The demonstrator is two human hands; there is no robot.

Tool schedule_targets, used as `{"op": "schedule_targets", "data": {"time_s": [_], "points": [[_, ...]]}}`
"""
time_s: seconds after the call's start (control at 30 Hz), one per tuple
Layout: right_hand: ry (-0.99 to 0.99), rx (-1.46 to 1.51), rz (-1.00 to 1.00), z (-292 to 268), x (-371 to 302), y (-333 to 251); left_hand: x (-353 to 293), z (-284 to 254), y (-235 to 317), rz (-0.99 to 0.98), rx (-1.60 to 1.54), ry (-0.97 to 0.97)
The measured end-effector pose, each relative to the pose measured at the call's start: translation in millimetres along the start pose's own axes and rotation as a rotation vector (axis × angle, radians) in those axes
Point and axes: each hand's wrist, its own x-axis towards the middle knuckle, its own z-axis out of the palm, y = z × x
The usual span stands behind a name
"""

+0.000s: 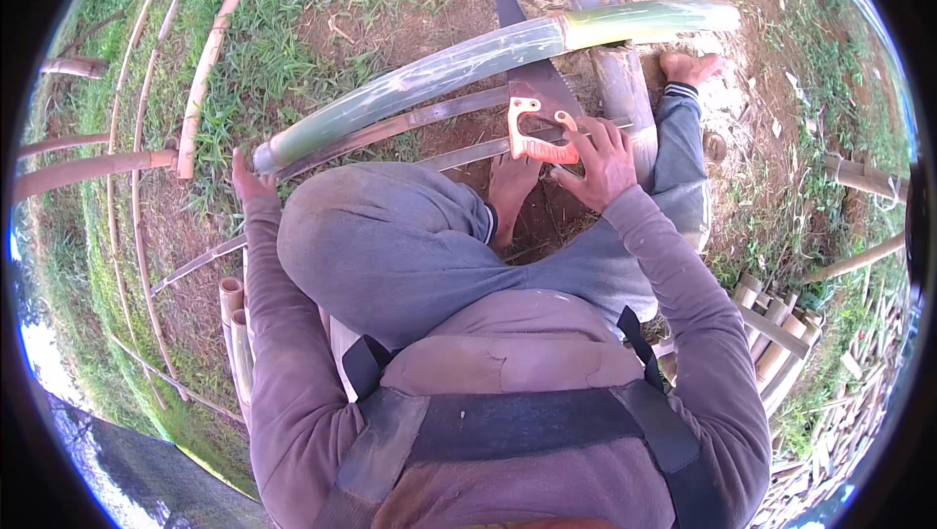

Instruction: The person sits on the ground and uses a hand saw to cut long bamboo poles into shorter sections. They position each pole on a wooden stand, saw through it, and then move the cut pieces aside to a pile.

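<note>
A thick green bamboo pole (pixel 429 68) lies slantwise across in front of me, its right part resting over a second, greyish pole (pixel 625 90). At its cut left end is my left hand (pixel 254 181), fingers outstretched against or just beside the end. A handsaw with an orange handle (pixel 532 146) lies with its dark blade (pixel 540 85) passing under the green pole. My right hand (pixel 602 163) is at the right side of the saw's handle, fingers spread and bent over its edge without wrapping round it. Whether the fingertips press on the handle is hard to tell.
My bare feet (pixel 512 187) (pixel 691 68) are close to the saw and the poles. A split bamboo strip (pixel 468 151) lies by my knee. Bamboo rails (pixel 210 61) stand at the left, cut bamboo pieces (pixel 776 334) at the right. Grass (pixel 293 51) and bare soil surround me.
</note>
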Motion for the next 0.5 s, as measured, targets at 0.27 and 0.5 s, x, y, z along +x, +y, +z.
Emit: {"op": "schedule_targets", "data": {"time_s": [0.27, 0.5], "points": [[0.009, -0.092, -0.144, 37.1, 17.7, 13.8, -184.6, 142.6, 26.9, 0.708, 0.752, -0.77], [0.021, -0.042, -0.04, 30.3, 17.8, 0.1, -181.8, 202.4, 51.3, 0.262, 0.97, -0.953]]}}
